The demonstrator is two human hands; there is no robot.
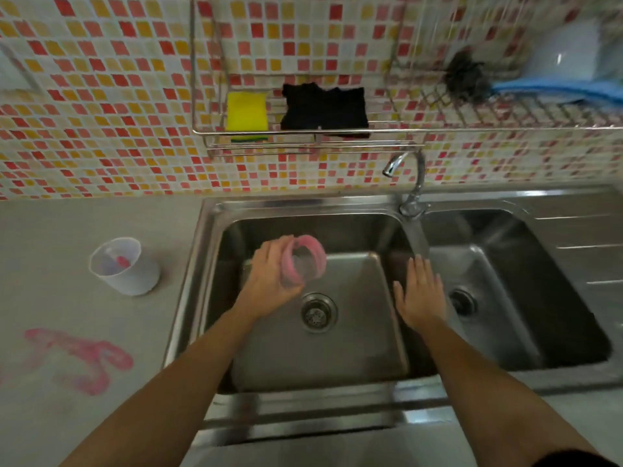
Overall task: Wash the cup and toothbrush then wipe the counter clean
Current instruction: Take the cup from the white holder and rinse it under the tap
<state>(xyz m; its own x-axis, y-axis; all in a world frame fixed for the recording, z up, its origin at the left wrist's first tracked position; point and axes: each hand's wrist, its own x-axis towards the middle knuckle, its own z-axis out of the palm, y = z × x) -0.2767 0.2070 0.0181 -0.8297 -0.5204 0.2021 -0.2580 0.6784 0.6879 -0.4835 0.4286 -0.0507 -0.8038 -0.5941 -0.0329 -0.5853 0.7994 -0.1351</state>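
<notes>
While the left hand (269,284) grips the cup (305,264) over the sink (303,205), tilted as if for rinsing, the right hand (421,298) hovers flat and empty below the tap (419,176) (likely about to turn it on); a pink smear (81,358) lies left of the sink.

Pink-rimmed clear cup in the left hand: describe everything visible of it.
The clear plastic-looking cup with a pink rim has a see-through body and a pink band round its mouth. It is tipped on its side, mouth turned away from the palm, toward the right. The left hand grips it round the body. It hangs above the left basin of the steel double sink, touching nothing but that hand. Blur hides finer detail; whether it holds water cannot be told.
</notes>
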